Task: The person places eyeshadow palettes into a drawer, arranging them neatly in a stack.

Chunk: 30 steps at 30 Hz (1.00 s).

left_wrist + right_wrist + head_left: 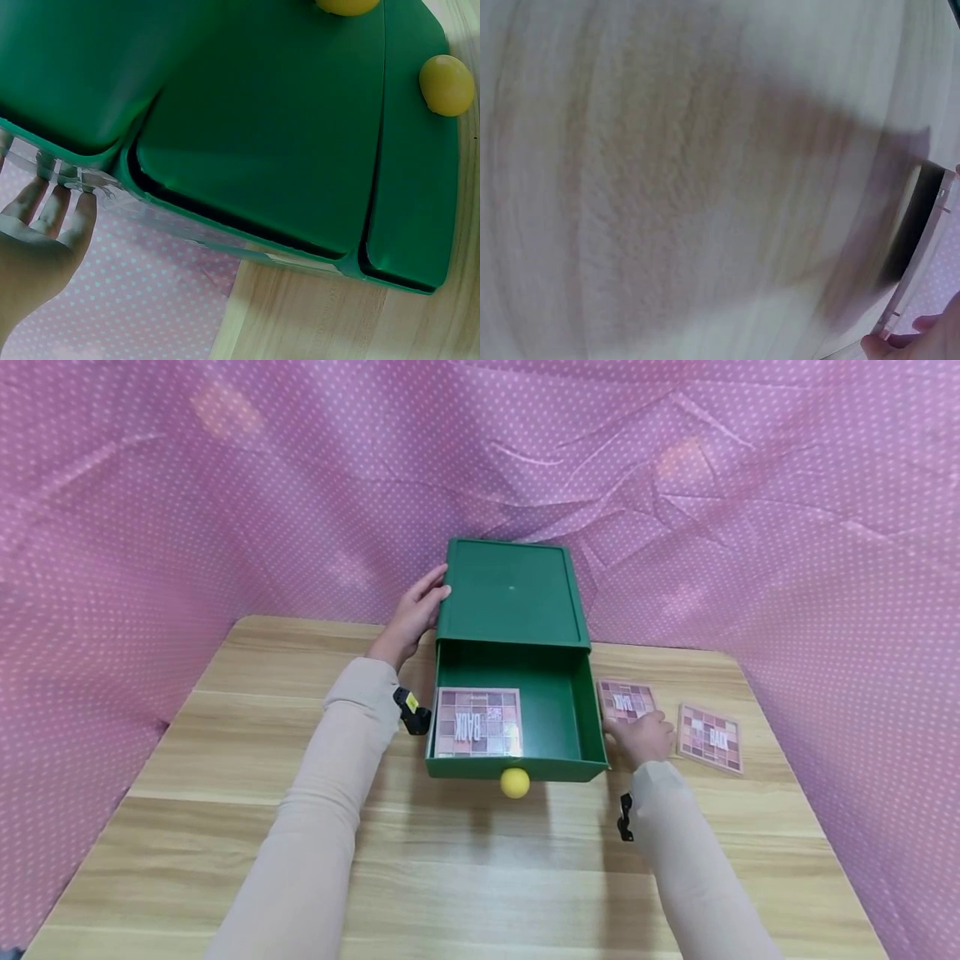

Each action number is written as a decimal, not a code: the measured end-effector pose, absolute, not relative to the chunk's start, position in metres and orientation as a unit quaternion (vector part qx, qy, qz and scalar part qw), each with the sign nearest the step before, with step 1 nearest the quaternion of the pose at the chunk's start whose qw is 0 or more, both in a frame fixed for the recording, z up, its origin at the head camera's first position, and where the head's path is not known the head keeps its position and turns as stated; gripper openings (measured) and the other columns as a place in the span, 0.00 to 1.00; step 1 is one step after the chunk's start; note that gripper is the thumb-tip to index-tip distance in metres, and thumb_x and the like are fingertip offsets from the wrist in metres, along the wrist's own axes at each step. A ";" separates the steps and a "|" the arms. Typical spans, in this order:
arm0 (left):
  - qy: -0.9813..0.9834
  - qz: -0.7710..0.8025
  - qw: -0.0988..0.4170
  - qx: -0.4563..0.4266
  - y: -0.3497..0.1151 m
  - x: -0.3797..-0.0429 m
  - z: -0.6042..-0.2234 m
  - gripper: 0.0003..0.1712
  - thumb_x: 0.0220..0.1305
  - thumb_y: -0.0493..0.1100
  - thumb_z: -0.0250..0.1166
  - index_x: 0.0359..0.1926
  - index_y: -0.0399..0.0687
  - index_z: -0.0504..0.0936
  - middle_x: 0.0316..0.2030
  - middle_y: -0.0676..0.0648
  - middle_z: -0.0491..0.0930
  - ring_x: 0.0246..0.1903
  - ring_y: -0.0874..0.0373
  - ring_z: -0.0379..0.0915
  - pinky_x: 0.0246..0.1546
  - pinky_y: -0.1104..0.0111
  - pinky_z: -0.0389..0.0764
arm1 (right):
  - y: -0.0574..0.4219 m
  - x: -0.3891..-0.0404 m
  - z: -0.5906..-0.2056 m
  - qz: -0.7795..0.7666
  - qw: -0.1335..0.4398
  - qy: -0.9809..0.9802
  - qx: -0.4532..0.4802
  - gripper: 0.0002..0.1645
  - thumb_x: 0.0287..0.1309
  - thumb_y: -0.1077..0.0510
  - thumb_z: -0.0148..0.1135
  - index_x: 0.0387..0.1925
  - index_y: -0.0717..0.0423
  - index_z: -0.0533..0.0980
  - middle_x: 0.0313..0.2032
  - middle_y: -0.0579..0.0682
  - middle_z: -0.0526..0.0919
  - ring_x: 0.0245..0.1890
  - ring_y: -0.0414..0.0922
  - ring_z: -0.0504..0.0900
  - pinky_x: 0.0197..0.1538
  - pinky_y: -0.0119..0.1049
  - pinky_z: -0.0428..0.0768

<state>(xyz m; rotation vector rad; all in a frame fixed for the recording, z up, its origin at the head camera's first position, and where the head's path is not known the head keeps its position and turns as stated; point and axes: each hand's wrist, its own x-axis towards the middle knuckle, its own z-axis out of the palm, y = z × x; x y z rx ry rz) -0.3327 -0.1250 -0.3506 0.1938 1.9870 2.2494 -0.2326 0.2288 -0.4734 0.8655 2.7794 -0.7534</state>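
Note:
A green drawer box (512,589) stands at the table's back, its top drawer (551,718) pulled out toward me. Flat on the left of that drawer lies an eyeshadow palette (477,723) lettered "BACK". My left hand (414,617) rests along the box's left side; in the left wrist view its fingers (52,210) touch the clear side wall. To the right of the drawer, my right hand (643,739) grips a second palette (626,697) by its near edge. The right wrist view shows that palette (922,247) tilted, one edge raised. A third palette (709,739) lies farther right.
A yellow round knob (515,782) sticks out from the open drawer's front. Lower drawers carry yellow knobs (447,85) too. Wood-grain table (480,877) lies under everything, and a pink dotted cloth (375,485) hangs behind and at both sides.

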 end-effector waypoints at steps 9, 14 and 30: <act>0.663 0.743 0.070 0.056 -0.125 -0.333 -0.351 0.25 0.62 0.47 0.52 0.61 0.62 0.62 0.59 0.53 0.57 0.50 0.54 0.64 0.44 0.59 0.67 | 0.226 -0.230 -0.471 -0.243 0.052 0.928 0.278 0.77 0.23 0.17 0.49 0.59 0.75 0.43 0.48 0.73 0.58 0.47 0.62 0.59 0.50 0.52 0.62; 0.665 0.742 0.071 0.054 -0.124 -0.333 -0.351 0.26 0.62 0.47 0.51 0.61 0.61 0.61 0.60 0.53 0.57 0.51 0.54 0.63 0.46 0.57 0.66 | 0.225 -0.228 -0.471 -0.256 0.041 0.927 0.272 0.77 0.22 0.17 0.49 0.59 0.74 0.44 0.49 0.72 0.58 0.47 0.61 0.60 0.50 0.52 0.62; 0.663 0.744 0.068 0.047 -0.124 -0.332 -0.350 0.25 0.62 0.47 0.52 0.61 0.63 0.62 0.59 0.54 0.57 0.49 0.54 0.65 0.38 0.65 0.70 | 0.225 -0.225 -0.459 -0.285 -0.023 0.929 0.232 0.69 0.31 0.25 0.56 0.60 0.72 0.46 0.51 0.71 0.59 0.49 0.62 0.61 0.51 0.53 0.61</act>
